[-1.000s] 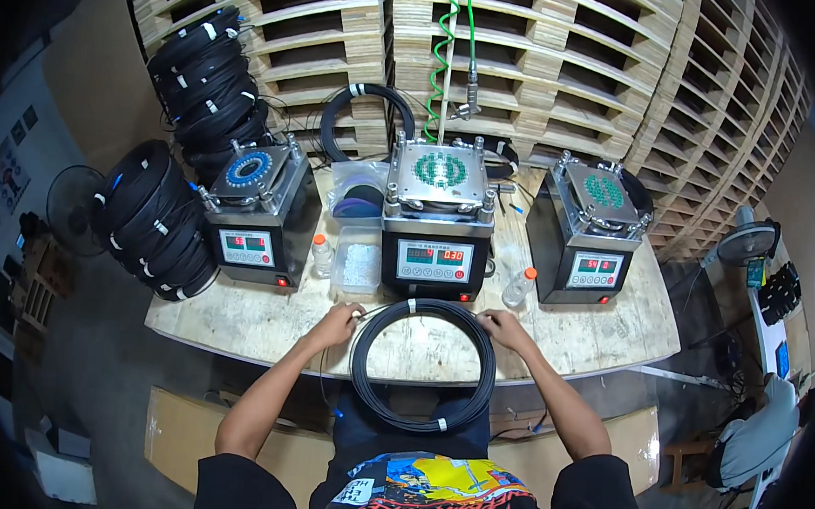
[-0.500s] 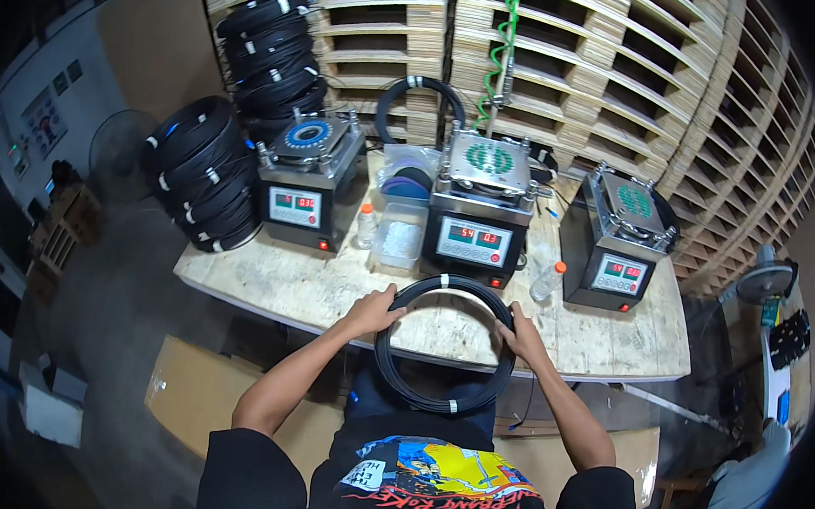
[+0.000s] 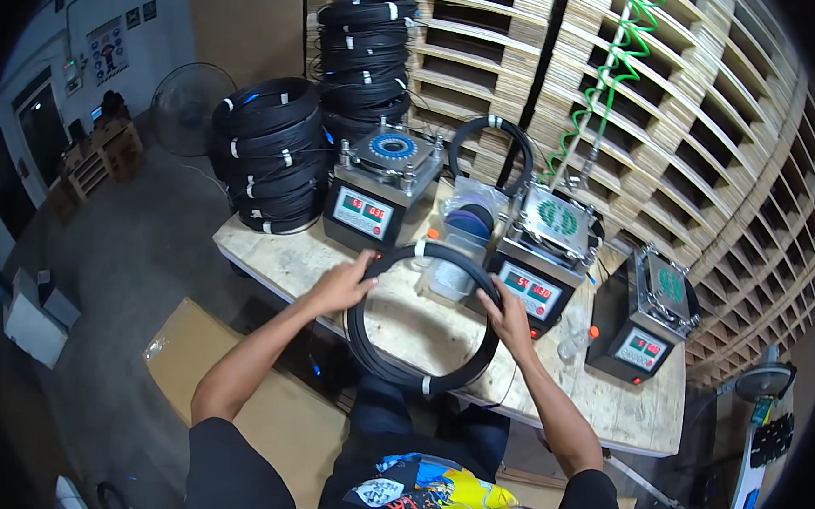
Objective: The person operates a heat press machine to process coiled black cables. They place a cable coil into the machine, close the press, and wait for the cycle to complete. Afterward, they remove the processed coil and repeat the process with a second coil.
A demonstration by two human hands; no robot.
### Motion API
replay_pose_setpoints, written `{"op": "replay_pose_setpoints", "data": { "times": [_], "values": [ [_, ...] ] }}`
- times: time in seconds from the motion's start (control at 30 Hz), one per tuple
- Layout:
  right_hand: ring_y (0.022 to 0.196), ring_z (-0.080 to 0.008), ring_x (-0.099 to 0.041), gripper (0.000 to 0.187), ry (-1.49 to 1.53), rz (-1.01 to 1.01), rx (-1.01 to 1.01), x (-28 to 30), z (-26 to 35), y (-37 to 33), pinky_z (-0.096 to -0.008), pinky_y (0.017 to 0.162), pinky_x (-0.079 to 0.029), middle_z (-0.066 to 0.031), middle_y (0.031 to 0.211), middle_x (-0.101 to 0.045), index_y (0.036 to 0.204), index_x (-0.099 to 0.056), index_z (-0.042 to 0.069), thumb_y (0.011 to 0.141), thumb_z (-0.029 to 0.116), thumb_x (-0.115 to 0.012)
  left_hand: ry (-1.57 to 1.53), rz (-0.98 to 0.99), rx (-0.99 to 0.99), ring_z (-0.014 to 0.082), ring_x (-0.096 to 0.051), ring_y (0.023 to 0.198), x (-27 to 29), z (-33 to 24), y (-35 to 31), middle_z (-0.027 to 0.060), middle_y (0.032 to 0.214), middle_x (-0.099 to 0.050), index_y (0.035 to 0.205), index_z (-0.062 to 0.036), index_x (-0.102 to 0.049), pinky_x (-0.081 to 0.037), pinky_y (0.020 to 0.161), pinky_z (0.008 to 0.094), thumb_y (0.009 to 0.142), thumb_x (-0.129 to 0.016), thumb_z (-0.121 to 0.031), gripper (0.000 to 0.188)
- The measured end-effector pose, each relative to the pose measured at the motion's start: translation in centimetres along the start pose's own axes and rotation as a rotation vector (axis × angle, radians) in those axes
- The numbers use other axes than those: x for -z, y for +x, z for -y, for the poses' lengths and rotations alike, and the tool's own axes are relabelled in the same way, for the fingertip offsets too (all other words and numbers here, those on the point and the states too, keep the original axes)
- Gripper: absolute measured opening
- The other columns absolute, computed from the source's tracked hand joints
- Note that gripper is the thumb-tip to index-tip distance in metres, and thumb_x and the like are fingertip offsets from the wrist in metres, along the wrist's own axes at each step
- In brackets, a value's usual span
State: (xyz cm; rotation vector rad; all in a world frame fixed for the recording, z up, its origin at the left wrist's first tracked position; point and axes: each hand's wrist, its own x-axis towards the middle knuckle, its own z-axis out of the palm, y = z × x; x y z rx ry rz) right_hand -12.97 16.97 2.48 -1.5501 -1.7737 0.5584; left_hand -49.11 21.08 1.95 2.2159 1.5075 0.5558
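A coil of black cable, bound with white tape at top and bottom, is held up between my hands over the front edge of the wooden workbench. My left hand grips the coil's upper left side, fingers closed on it. On the opposite side my right hand is wrapped round the ring. A loose cable end with a blue connector hangs below at the left. Behind the coil stand a clear plastic box and a polishing machine with a lit display.
Stacked black cable coils stand at the bench's left end, beside another machine. A third machine and an orange-capped bottle are at the right. Wooden pallets rise behind. Cardboard lies below.
My view has turned left, so the bench and machines appear shifted right and tilted. The coil in my hands has risen and moved left relative to the bench, now overlapping the plastic box.
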Motion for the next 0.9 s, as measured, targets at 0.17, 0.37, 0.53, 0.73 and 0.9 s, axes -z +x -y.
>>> {"op": "replay_pose_setpoints", "data": {
  "times": [0.17,0.37,0.53,0.73,0.9],
  "values": [
    [0.079,-0.0427,-0.070,0.045,0.008,-0.095,0.113,-1.8,8.0,11.1,-0.0416,0.071,-0.051,-0.0271,0.078,-0.067,0.127,-0.063,0.002,0.099,0.037,-0.062,-0.017,-0.266,-0.107,0.0481,-0.065,0.101,10.0,3.7,6.2,0.0277,0.109,-0.069,0.152,-0.0230,-0.039,-0.051,0.086,0.0544,0.097,-0.061,-0.023,0.059],
    [0.098,-0.0480,-0.065,0.052,-0.014,-0.221,0.279,-5.9,12.0,23.9,-0.0499,0.082,-0.051,-0.0323,0.095,-0.067,0.126,-0.065,0.002,0.102,0.046,-0.052,0.009,-0.389,0.058,0.0482,-0.060,0.111,16.3,8.4,14.3,0.0256,0.119,-0.066,0.152,-0.0267,-0.042,-0.049,0.093,0.0526,0.098,-0.059,-0.020,0.057],
    [0.104,-0.0467,-0.065,0.054,0.072,-0.156,0.230,-8.3,11.8,29.3,-0.0459,0.087,-0.051,-0.0327,0.103,-0.067,0.127,-0.064,-0.003,0.102,0.044,-0.053,-0.044,-0.349,0.089,0.0480,-0.058,0.114,17.3,11.8,18.7,0.0259,0.124,-0.063,0.151,-0.0222,-0.044,-0.048,0.096,0.0508,0.097,-0.061,-0.016,0.057],
    [0.103,-0.0347,-0.072,0.048,0.146,-0.021,0.019,-10.1,9.2,28.8,-0.0392,0.090,-0.052,-0.0284,0.109,-0.070,0.132,-0.063,0.002,0.101,0.038,-0.059,-0.208,-0.213,-0.159,0.0495,-0.059,0.112,15.7,16.7,20.8,0.0299,0.120,-0.064,0.153,-0.0159,-0.039,-0.048,0.091,0.0539,0.096,-0.060,-0.006,0.061],
    [0.113,-0.0350,-0.069,0.045,0.183,-0.115,-0.098,-11.0,11.9,27.3,-0.0378,0.095,-0.051,-0.0233,0.116,-0.071,0.133,-0.063,0.005,0.100,0.035,-0.061,-0.062,-0.096,0.011,0.0499,-0.061,0.108,16.2,16.6,20.9,0.0339,0.118,-0.063,0.156,-0.0155,-0.031,-0.049,0.089,0.0547,0.097,-0.059,-0.006,0.066]
  ]
}}
